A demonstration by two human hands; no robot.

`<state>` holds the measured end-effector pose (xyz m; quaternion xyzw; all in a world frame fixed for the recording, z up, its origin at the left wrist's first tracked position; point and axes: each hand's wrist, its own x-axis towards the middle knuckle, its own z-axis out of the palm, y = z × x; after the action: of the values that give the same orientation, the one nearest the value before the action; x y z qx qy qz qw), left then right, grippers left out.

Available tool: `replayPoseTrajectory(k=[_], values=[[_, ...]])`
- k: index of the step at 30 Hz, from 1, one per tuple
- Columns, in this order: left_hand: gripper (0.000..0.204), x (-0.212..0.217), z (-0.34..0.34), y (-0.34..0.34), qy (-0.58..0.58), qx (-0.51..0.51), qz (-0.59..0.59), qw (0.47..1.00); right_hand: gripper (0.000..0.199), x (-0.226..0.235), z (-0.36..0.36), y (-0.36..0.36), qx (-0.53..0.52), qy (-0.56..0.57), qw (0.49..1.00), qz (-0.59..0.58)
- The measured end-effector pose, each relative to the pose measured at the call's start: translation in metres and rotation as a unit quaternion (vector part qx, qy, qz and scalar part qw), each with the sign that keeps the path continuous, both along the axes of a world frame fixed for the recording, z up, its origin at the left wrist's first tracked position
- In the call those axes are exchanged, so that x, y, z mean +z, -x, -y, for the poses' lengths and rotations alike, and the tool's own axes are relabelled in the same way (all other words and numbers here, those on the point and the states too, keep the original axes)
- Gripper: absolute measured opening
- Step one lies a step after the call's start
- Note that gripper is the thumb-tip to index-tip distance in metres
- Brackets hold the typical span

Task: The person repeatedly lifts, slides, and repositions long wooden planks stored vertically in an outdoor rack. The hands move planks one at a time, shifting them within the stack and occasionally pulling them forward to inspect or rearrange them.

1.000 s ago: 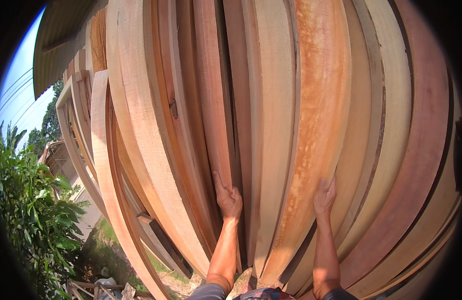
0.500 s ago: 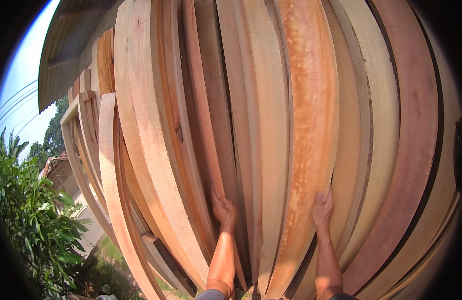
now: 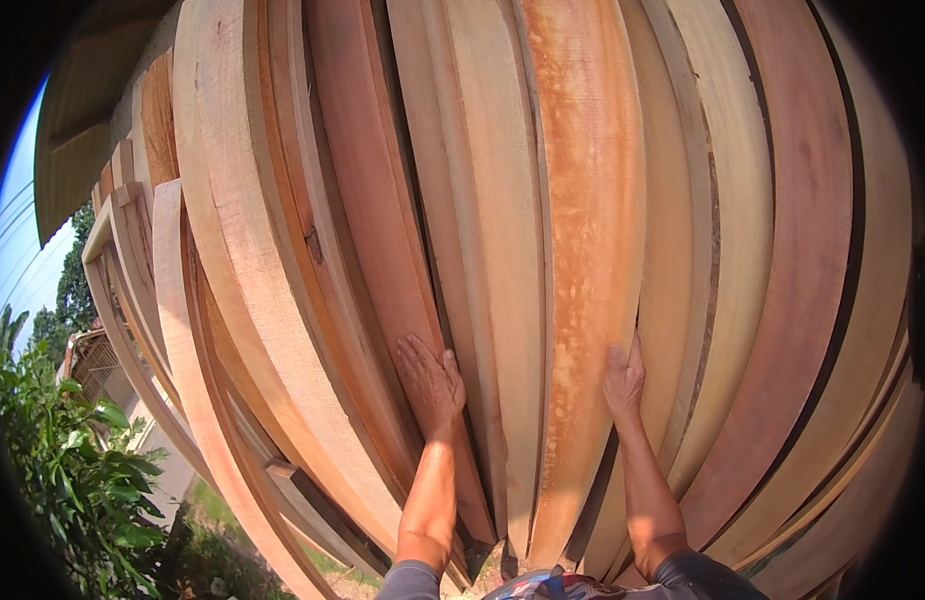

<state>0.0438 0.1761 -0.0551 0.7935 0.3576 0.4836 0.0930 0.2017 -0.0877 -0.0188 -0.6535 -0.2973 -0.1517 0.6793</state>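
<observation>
Tall sawn planks stand side by side in front of me, leaning upright. My left hand point(image 3: 433, 382) lies open, fingers spread, against the broad face of a reddish-brown plank point(image 3: 368, 200). My right hand point(image 3: 625, 382) grips the right edge of an orange, mottled plank point(image 3: 589, 200), with the thumb on its face and the other fingers at the edge, partly hidden. Between these two stand pale planks point(image 3: 493, 220), which neither hand touches.
More planks stand at the right, among them a dusky pink one point(image 3: 803, 200). At the left are a curved-looking pale board point(image 3: 173, 270), a short dark-edged piece point(image 3: 318, 505), leafy bushes point(image 3: 73, 480) and a metal roof point(image 3: 68, 150). Grass point(image 3: 208, 520) shows below.
The reddish-brown plank has turned so that its broad face shows, where its narrow edge faced me. My left hand has opened from its grip and lies flat. The view has shifted slightly.
</observation>
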Motion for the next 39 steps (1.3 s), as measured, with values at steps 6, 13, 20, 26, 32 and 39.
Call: replayPoseTrajectory(k=[6, 13, 20, 26, 32, 39], values=[[0.076, 0.035, 0.022, 0.007, 0.087, -0.103, 0.030, 0.990, 0.086, 0.002, -0.003, 0.001, -0.008, -0.016, 1.000, 0.002], [0.112, 0.078, 0.097, -0.021, 0.136, -0.267, 0.023, 0.954, 0.087, 0.003, -0.002, 0.002, -0.020, 0.011, 1.000, -0.011], [0.112, 0.078, 0.083, -0.024, 0.115, -0.295, 0.026, 0.948, 0.077, 0.001, -0.004, -0.002, -0.027, 0.006, 0.999, 0.043], [0.093, 0.075, 0.083, 0.001, 0.168, -0.353, 0.076, 0.917, 0.077, 0.004, -0.003, 0.000, -0.016, 0.000, 0.999, 0.046], [0.093, 0.058, 0.040, 0.021, 0.248, -0.518, 0.157, 0.803, 0.076, -0.002, -0.006, -0.003, -0.023, 0.004, 0.999, 0.049], [0.077, 0.047, 0.024, 0.052, 0.369, -0.499, 0.192, 0.760, 0.060, -0.009, -0.009, -0.017, 0.018, -0.037, 0.996, 0.080]])
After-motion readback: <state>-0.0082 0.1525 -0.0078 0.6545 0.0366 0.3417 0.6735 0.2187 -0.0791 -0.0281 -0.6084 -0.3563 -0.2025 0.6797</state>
